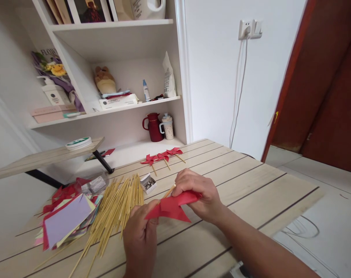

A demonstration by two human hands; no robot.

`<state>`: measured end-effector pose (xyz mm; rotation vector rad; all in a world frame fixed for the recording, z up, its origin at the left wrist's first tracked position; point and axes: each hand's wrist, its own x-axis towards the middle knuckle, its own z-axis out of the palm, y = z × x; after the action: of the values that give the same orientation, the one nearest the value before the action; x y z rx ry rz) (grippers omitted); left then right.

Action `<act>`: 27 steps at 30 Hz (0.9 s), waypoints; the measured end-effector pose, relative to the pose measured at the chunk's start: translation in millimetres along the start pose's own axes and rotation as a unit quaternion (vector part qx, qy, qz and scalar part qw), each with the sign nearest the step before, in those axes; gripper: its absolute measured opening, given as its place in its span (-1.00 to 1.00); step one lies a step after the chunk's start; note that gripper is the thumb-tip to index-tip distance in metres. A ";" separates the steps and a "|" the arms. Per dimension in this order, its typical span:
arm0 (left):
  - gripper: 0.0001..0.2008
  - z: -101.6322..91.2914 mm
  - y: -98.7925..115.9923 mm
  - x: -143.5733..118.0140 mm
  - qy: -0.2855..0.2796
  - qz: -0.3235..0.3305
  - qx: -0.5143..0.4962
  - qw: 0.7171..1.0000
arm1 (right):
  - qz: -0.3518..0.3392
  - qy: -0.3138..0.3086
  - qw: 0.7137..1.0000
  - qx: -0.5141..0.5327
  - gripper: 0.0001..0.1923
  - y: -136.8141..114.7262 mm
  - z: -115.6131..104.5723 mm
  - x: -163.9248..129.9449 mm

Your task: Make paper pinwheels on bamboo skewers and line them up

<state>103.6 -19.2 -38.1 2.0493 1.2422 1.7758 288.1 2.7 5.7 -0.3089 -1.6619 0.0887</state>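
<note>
Two hands (140, 231) (195, 193), red paper pinwheel (172, 206), wooden stick (169, 191)

The left hand (140, 231) comes up from the bottom edge of the view, back of the hand towards the camera, its fingers curled and closed in a pinch at the top. The right hand (197, 193) sits just beyond and to the right of it, knuckles up, fingers bent downward and the thumb tucked beneath in a closed pinch. The two hands are close together, nearly touching at the fingertips. The bare right forearm runs from the wrist down to the lower right corner.
</note>
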 end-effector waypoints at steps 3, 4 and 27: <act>-0.73 0.3 -0.1 0.6 0.008 0.000 0.006 1.000 | 0.005 -0.002 1.000 -0.005 -0.93 -0.4 0.1 -0.3; -0.73 0.2 -0.3 0.8 0.007 0.001 0.009 1.000 | 0.005 -0.003 1.000 -0.006 -0.93 -0.2 0.1 -0.6; -0.77 -1.3 1.7 1.0 0.000 0.048 0.014 0.999 | 0.008 -0.004 1.000 -0.002 -0.93 3.8 1.5 -3.5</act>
<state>103.2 -20.2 -35.9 2.1596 1.1945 1.8076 287.5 5.6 1.2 -0.3255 -1.6684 0.0987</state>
